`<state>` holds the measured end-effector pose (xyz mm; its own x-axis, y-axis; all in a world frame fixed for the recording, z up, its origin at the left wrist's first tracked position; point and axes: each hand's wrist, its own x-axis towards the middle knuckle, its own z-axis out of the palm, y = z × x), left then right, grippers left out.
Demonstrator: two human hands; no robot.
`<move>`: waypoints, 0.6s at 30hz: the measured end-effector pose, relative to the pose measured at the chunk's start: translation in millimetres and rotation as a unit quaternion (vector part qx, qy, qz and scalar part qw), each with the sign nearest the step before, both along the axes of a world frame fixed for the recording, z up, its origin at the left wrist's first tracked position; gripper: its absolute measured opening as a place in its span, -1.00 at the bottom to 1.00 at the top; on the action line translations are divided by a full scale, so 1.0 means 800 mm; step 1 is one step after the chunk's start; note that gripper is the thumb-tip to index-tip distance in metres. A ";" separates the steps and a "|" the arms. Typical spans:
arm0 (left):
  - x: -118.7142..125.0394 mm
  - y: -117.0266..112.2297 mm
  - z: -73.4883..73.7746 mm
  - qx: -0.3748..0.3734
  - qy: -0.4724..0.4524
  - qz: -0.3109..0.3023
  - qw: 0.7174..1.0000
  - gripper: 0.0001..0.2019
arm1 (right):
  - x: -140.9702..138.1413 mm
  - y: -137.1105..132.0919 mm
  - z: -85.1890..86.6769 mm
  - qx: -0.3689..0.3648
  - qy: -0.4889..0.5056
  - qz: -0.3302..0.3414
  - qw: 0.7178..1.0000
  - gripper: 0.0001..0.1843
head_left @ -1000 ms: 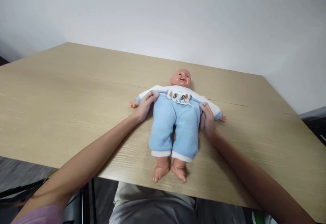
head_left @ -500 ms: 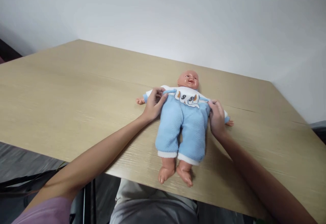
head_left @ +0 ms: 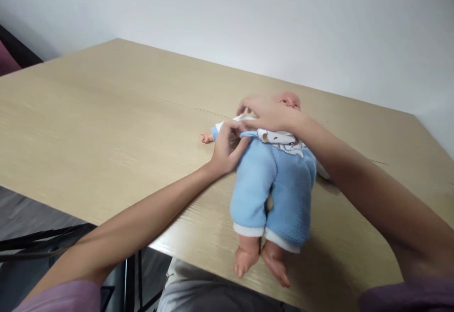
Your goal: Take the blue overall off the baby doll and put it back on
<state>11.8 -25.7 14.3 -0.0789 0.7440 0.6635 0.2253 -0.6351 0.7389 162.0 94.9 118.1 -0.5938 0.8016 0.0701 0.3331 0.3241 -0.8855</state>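
Doll (head_left: 269, 160): on its back on the bench (head_left: 142, 94) | left grip (head_left: 229, 149): pinching the trousers (head_left: 282, 179) at the waist | right grip (head_left: 267, 112): over the chest, can't tell from here | likely light; cloth soft, feet (head_left: 246, 257) probably slick; hold round the torso

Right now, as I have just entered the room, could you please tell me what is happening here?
A person handles a doll lying face-up on a table, its feet toward them. The left hand pinches the blue trim at one side of its outfit. The right hand, blurred, reaches across its upper chest; whether it touches the outfit is unclear.
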 end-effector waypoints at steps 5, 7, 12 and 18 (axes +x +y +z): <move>-0.001 -0.005 0.000 0.031 0.001 -0.010 0.999 -0.77 | -0.056 0.013 -0.017 -0.044 -0.057 0.041 0.997 -0.76; -0.003 -0.002 -0.001 0.058 0.006 -0.024 0.998 -0.86 | -0.057 0.009 -0.022 0.029 -0.102 0.084 0.991 -0.74; -0.010 0.010 -0.007 0.148 0.047 -0.043 0.987 -0.93 | -0.016 -0.004 -0.009 0.315 -0.214 0.095 0.920 -0.72; -0.011 0.007 -0.006 0.178 0.090 -0.001 0.980 -0.88 | 0.044 -0.003 -0.008 0.244 -0.018 0.009 0.970 -0.61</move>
